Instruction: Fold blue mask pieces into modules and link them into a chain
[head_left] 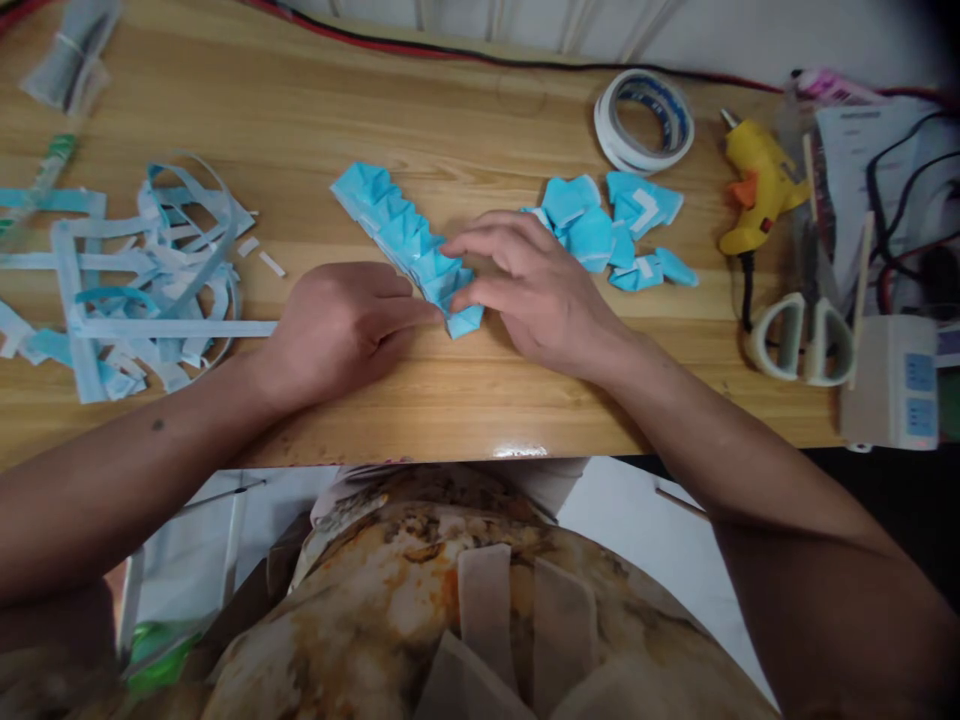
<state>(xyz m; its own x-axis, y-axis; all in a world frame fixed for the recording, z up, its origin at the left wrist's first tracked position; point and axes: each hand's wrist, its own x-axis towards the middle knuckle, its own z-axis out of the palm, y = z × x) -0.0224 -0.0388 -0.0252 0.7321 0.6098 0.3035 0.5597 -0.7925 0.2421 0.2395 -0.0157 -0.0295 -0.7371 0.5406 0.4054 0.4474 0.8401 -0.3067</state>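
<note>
A pleated light-blue strip [386, 222], folded from paper or fabric-like sheet, lies slantwise on the wooden table. Its upper left end is free, and its near end is between my hands. My left hand [345, 320] is closed, with thumb and forefinger together at the strip's lower left edge. From the other side my right hand [536, 285] grips the strip, its thumb near the end and its fingers curved over the folds. Just beyond the right hand sits a group of folded blue pieces [589, 235], some with white tape on them.
Tangled blue and white strips [150, 290] cover the table's left side. At the back right are a white tape roll [645, 120], a yellow glue gun [757, 180] and scissors [802, 335]. A white power adapter or socket block [892, 385] stands near the right edge.
</note>
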